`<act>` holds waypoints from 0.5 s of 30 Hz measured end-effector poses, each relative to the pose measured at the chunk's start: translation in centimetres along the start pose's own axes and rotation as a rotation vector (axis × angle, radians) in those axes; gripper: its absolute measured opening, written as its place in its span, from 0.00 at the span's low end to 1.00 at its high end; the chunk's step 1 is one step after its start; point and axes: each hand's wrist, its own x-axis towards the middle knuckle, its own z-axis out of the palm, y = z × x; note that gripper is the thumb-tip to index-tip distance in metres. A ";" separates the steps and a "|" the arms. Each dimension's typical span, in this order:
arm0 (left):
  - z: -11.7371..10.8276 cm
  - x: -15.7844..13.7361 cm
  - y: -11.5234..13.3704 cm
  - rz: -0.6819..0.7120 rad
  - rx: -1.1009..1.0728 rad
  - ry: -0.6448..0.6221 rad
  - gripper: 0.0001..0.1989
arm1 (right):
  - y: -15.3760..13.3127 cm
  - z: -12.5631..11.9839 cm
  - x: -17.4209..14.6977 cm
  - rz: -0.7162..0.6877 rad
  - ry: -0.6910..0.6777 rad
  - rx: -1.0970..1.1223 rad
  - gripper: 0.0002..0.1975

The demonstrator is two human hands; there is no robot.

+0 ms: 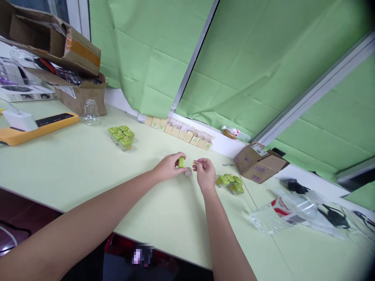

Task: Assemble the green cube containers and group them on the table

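My left hand (168, 168) is closed on a small green lid (181, 162), pinched between thumb and fingers. Close by, my right hand (206, 173) pinches a small pale-yellow loop (195, 162) in its fingertips, a little apart from the lid. Between the two hands, near my left thumb, is a round greyish disc (188, 171); whether it lies on the table or is held I cannot tell. Just right of my right hand stands a group of small clear containers with green lids (230, 182) and yellow loops on top. A similar group (121, 136) stands farther left.
Along the wall runs a row of small cardboard boxes (180, 130). A carton (259, 162) and a large clear plastic bottle (284, 212) lie to the right. At the left are a glass jar (91, 113), an orange-edged device (55, 124) and stacked open cartons (80, 97).
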 end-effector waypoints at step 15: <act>0.1 0.0 -0.2 0.001 -0.007 -0.044 0.19 | 1.0 -0.3 0.4 -0.010 0.008 -0.049 0.15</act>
